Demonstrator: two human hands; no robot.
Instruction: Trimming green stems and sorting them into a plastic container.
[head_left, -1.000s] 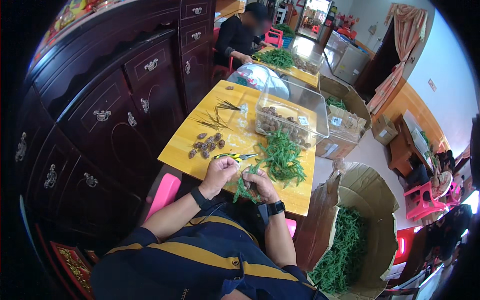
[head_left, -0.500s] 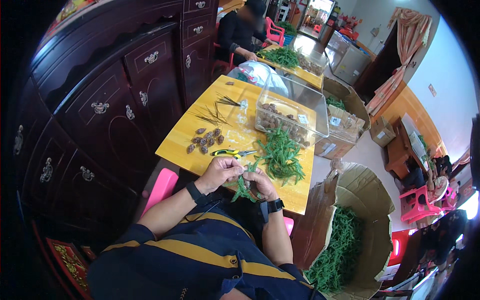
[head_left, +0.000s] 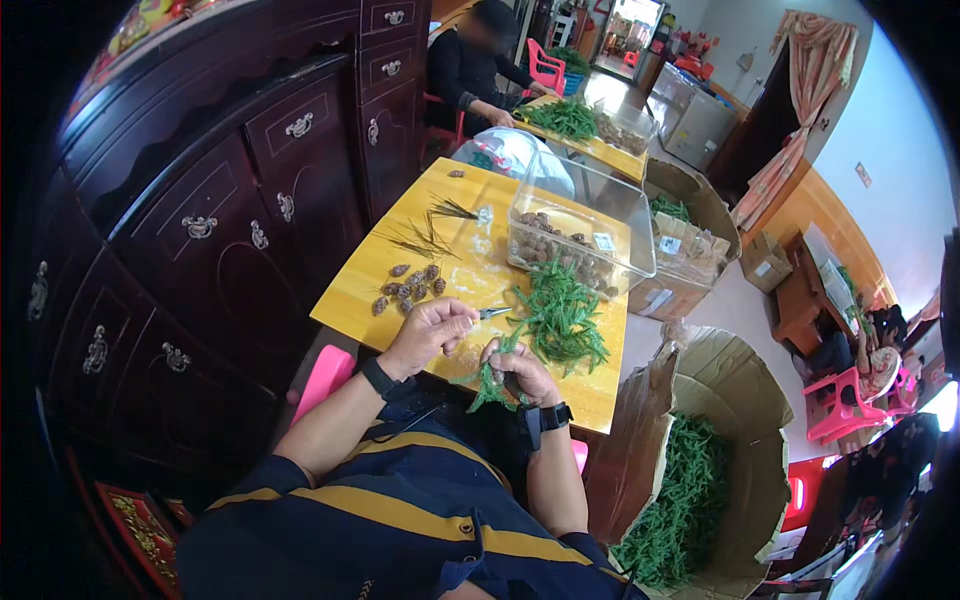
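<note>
A dark carved wooden cabinet [head_left: 230, 230] walls the person's left side; a yellow wooden tabletop [head_left: 400, 290] stretches ahead, and a large open cardboard box [head_left: 745, 400] heaped with green sprigs stands at the right. On the table, a clear plastic tub [head_left: 575, 235] of brown cones sits at the far right, with a loose pile of green sprigs [head_left: 560, 320] just in front of it and a small cluster of brown cones [head_left: 408, 288] to the left. At the near edge both hands meet. The right hand [head_left: 520, 372] is curled around a green sprig [head_left: 490, 385] that hangs toward the lap, its length running near to far. The left hand [head_left: 428, 335] hovers just left, fingertips pressed together; whether they pinch anything cannot be told. Small scissors [head_left: 494, 313] lie beyond the hands.
</note>
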